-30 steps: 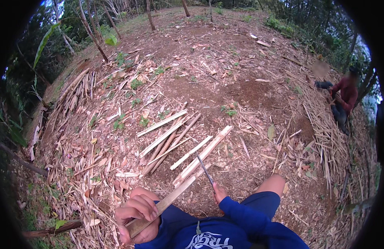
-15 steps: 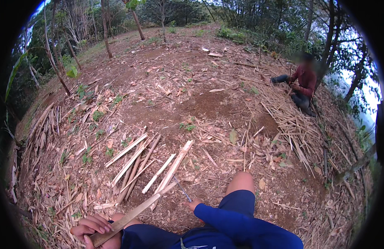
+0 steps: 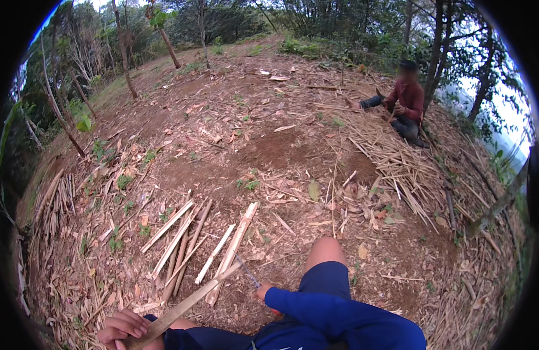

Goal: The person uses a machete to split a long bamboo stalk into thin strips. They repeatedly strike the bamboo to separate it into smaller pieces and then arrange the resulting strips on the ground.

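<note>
My left hand [image 3: 128,328] is closed around the lower end of a long, flat split-wood strip [image 3: 190,300], perhaps bamboo. The strip slants up and right across my thigh. My right hand [image 3: 262,291] grips a knife [image 3: 248,270] with a thin grey blade, which points up and left. Its blade comes close to the strip's far end; whether they touch I cannot tell. My fingers hide most of the knife's handle. On the ground just beyond lie a broad pale split piece [image 3: 237,245] and a narrower one [image 3: 216,254].
Several more split pieces [image 3: 175,248] lie left of the broad one. Farther right, a person [image 3: 408,102] in a dark red top sits beside a large heap of strips [image 3: 394,169]. Another bundle [image 3: 62,195] lies at the far left. Dry leaves and thin trees surround the slope.
The whole view has shifted, so the ground and the seated person appear farther left. My hands keep hold of the strip and the knife, with little change between them.
</note>
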A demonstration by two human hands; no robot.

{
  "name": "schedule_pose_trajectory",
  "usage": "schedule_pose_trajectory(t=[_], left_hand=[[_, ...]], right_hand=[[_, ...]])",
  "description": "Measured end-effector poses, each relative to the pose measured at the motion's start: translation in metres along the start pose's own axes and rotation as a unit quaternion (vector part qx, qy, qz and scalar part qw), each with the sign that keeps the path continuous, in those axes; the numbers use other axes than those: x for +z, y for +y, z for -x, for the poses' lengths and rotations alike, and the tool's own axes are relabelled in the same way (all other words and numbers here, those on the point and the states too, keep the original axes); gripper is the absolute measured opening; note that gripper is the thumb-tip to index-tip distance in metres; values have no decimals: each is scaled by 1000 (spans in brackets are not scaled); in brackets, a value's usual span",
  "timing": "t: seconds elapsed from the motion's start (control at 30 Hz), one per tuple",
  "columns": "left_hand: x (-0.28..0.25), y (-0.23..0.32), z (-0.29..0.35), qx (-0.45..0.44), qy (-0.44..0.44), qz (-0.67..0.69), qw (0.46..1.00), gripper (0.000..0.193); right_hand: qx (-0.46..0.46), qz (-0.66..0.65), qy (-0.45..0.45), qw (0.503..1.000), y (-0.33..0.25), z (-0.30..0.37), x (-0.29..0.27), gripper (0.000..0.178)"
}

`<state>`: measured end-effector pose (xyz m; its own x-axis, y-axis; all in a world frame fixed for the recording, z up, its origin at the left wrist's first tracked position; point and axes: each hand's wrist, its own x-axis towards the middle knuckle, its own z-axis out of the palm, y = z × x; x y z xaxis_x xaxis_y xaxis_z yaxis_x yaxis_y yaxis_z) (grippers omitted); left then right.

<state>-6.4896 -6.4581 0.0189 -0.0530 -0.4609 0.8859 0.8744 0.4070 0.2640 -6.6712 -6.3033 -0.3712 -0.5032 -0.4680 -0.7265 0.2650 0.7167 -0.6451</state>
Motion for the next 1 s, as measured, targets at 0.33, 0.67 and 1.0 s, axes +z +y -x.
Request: schedule_pose_trajectory(t=[0.33, 0.67, 1.0], left_hand=[[13, -3, 0, 8, -1, -5, 1000, 15], [0, -3, 7, 53, 9, 14, 998, 42], [12, 9, 3, -42, -24, 23, 999, 18]], right_hand=[[6, -24, 25, 999, 27, -21, 4, 29], [1, 0, 53, 999, 6, 15, 6, 28], [-14, 23, 22, 999, 0, 18, 5, 25]])
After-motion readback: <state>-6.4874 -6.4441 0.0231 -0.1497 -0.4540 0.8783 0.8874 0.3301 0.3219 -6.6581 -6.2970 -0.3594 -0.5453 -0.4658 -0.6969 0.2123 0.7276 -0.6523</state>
